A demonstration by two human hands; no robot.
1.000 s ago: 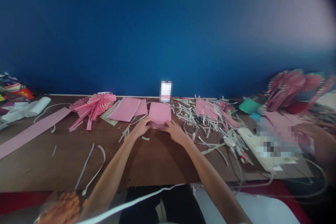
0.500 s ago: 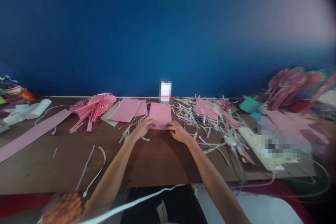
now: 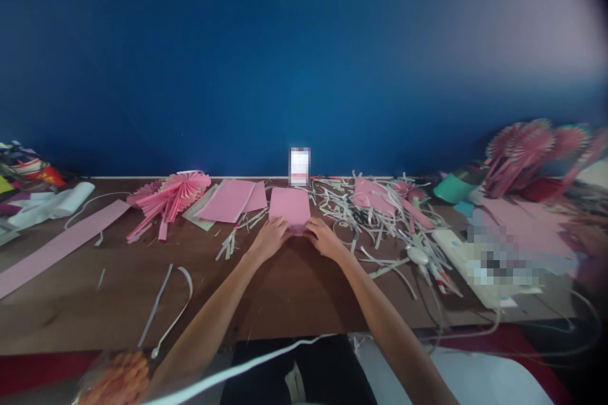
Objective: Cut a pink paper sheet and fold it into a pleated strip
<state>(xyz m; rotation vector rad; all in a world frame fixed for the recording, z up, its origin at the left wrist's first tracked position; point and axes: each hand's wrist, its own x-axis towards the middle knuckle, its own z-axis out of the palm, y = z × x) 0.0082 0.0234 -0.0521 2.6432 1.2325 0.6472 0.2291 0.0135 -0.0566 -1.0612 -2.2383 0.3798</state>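
A pink sheet of paper (image 3: 289,204) lies on the brown table straight in front of me. Its near edge looks slightly raised or folded, though the fingers partly cover it. My left hand (image 3: 273,237) is closed on that edge, its fingers curled over the left part. At the near right corner, my right hand (image 3: 327,238) pinches the same edge. Further left are more pink sheets (image 3: 228,200) with pale edges, overlapping one another. Beyond the paper a phone (image 3: 299,168) with a lit, blurred screen stands against the blue wall.
Pink pleated paper fans (image 3: 178,193) and a long pink strip (image 3: 61,250) lie on the left. Heaped white paper strips (image 3: 351,209) cover the right side, near a white power strip (image 3: 460,259) with cables. More rosettes (image 3: 527,145) stand at far right.
My left hand has slid right along the paper's near edge, closer to my right hand. My right hand has barely moved.
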